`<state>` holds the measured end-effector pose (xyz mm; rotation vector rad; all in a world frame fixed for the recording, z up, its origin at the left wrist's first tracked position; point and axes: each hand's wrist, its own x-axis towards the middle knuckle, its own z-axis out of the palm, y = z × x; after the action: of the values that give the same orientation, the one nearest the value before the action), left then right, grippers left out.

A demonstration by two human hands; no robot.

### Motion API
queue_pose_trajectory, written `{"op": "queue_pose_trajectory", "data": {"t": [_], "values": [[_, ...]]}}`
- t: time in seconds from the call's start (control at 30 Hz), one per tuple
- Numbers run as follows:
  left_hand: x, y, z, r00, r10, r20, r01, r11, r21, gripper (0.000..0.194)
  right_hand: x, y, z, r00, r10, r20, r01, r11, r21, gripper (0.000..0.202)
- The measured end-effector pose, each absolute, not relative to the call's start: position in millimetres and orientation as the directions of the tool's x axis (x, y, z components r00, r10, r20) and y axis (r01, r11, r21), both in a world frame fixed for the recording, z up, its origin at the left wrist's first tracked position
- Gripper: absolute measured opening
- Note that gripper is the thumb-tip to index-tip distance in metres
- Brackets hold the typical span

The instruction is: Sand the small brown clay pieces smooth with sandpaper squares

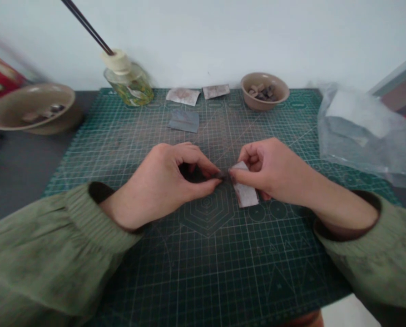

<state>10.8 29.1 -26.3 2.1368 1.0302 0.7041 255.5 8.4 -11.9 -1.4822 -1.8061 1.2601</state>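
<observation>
Between the thumb and fingertips of my left hand [170, 179] is a small dark piece [220, 174], mostly covered by the fingers. My right hand [271, 170] is closed on a folded strip of sandpaper [246, 193], its pale backing facing me. The strip's lower end hangs out below my right thumb. Both hands are close together over the middle of the green cutting mat [203, 272], fingertips nearly meeting at the dark piece. Whether the sandpaper touches the piece I cannot tell.
Sandpaper pieces lie at the back: a grey one [184, 121] and two pale-backed ones [183, 96]. A small bowl [262, 101] and a larger bowl [49, 125] hold little blocks. A reed diffuser bottle [130, 84] stands back left; a clear plastic bag [363, 131] lies right.
</observation>
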Motion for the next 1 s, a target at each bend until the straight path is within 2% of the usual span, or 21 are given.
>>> {"op": "queue_pose_trajectory", "data": {"t": [0.13, 0.4, 0.63, 1.0], "values": [[10.6, 28.5, -26.0, 0.555, 0.807, 0.204, 0.456, -0.500, 0.736, 0.007, 256.6, 7.5, -11.1, -0.286, 0.940, -0.186, 0.457, -0.037, -0.889, 0.020], [11.4, 22.1, -21.0, 0.514, 0.820, 0.253, 0.472, -0.516, 0.715, 0.015, 257.8, 6.9, -9.3, -0.166, 0.980, -0.107, 0.351, -0.043, -0.936, 0.021], [12.3, 22.7, -16.4, 0.546, 0.764, 0.343, 0.404, -0.599, 0.691, 0.015, 257.7, 3.0, -5.4, -0.197, 0.976, -0.096, 0.235, -0.048, -0.971, 0.027], [11.0, 23.4, -18.7, 0.556, 0.736, 0.387, 0.379, -0.639, 0.670, 0.016, 256.8, 1.4, -3.1, -0.224, 0.971, -0.081, 0.200, -0.035, -0.979, 0.030]]}}
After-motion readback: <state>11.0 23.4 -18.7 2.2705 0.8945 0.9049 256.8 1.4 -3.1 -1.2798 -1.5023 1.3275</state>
